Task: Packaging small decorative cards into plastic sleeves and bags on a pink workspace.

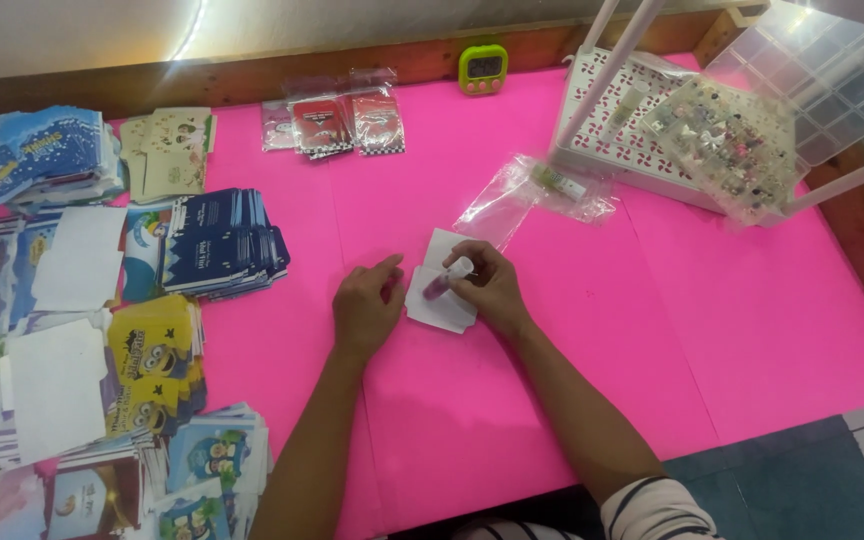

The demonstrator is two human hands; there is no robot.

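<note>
— What is the right hand (492,290) doing?

— Its fingers are closed around a small tube (449,278) with a white cap, tilted over a white card (439,300) in the middle of the pink worktop (752,330).

— And the left hand (365,308)?

— It lies loosely open and palm down, thumb touching the card's left edge.

— Anything near?

— A clear plastic bag (532,195) just beyond, and stacks of printed cards (220,243) to the left.
</note>
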